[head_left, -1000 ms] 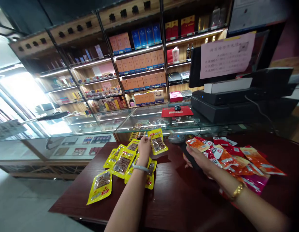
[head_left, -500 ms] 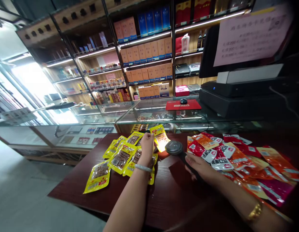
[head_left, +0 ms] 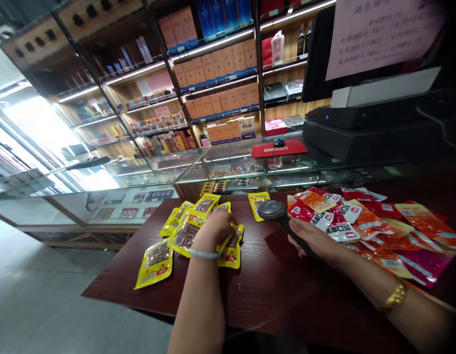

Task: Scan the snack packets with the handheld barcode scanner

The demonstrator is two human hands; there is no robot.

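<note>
My right hand point(head_left: 312, 241) is wrapped round the handle of a black barcode scanner point(head_left: 274, 210). The scanner's head points left and overlaps the corner of a yellow snack packet point(head_left: 256, 202) lying alone. Over the pile of yellow snack packets point(head_left: 187, 233) is my left hand point(head_left: 219, 227), its fingers curled down around a packet and partly hidden. Another yellow packet point(head_left: 154, 263) lies at the pile's near left. To the right of the scanner is a heap of red, orange and white snack packets point(head_left: 338, 226), with a purple one point(head_left: 421, 265) at its near edge.
The packets lie on a dark wooden table point(head_left: 264, 300). Behind it stands a glass display counter point(head_left: 191, 169) with a red mat point(head_left: 262, 150) and a mouse point(head_left: 279, 142). A black register point(head_left: 346, 140) stands at the right. Stocked shelves line the back wall.
My left hand has let go of the lit packet by the scanner and moved down left onto the yellow pile. That packet now lies on the table, and the bright scanner light is gone.
</note>
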